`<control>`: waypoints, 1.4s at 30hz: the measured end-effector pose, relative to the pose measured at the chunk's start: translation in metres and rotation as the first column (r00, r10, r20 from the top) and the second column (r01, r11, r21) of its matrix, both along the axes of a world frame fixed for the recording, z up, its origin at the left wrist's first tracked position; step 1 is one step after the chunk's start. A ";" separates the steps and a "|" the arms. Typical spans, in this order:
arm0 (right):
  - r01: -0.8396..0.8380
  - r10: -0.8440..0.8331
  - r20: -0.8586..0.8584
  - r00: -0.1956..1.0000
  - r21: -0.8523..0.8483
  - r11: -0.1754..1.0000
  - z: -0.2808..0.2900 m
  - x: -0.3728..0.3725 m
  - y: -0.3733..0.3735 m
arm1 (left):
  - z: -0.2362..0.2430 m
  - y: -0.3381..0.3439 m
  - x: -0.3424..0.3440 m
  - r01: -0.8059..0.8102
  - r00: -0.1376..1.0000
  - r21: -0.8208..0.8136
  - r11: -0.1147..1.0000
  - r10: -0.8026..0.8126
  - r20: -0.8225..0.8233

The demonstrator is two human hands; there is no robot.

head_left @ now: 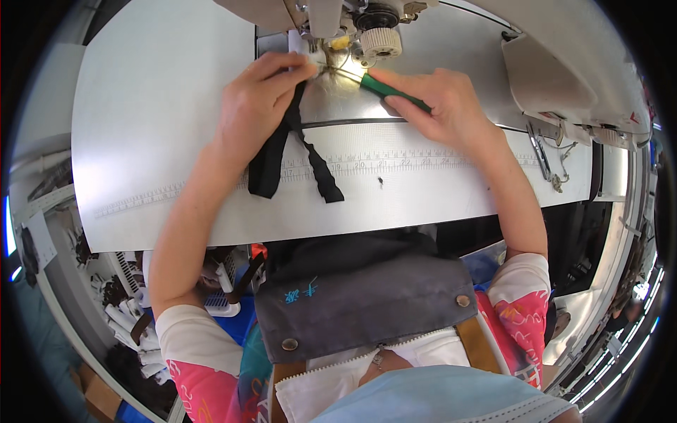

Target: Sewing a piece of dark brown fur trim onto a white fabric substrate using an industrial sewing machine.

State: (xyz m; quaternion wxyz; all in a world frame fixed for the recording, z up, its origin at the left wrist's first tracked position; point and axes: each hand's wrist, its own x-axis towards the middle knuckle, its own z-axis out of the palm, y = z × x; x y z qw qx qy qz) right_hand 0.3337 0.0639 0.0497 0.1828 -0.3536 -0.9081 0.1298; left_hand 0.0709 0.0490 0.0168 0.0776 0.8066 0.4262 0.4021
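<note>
A green-handled screwdriver [386,90] is gripped in my right hand [448,106], its thin metal shaft pointing left under the head of a sewing machine [324,17]. The shaft's tip reaches the lit area by the needle and presser foot. My left hand [255,99] is closed there from the left, thumb and forefinger pinched together beside the tip. What small part they pinch, I cannot make out. Below my left hand hangs a black fabric strip [268,169], with a narrower crinkled end lying on the white table.
A printed ruler [395,163] runs across the white table [141,113]. Metal snips [539,155] and a small chained metal piece [558,182] lie at the right. A black scrap [381,182] sits near the front. White rolls [134,321] fill a shelf at lower left.
</note>
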 end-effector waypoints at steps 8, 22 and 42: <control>0.071 -0.071 -0.006 0.997 0.114 0.991 0.001 0.027 0.005 | 0.003 0.023 -0.006 0.001 0.997 -0.103 0.995 0.007 0.074; 0.352 -0.363 -0.168 0.917 -0.096 0.931 0.007 0.075 -0.017 | 0.038 0.044 -0.068 0.345 0.931 -0.632 0.695 -0.165 0.327; 0.392 -0.392 -0.035 0.919 -0.018 0.920 0.000 0.093 -0.012 | 0.079 -0.085 -0.190 -0.114 0.425 -0.520 0.847 0.514 0.745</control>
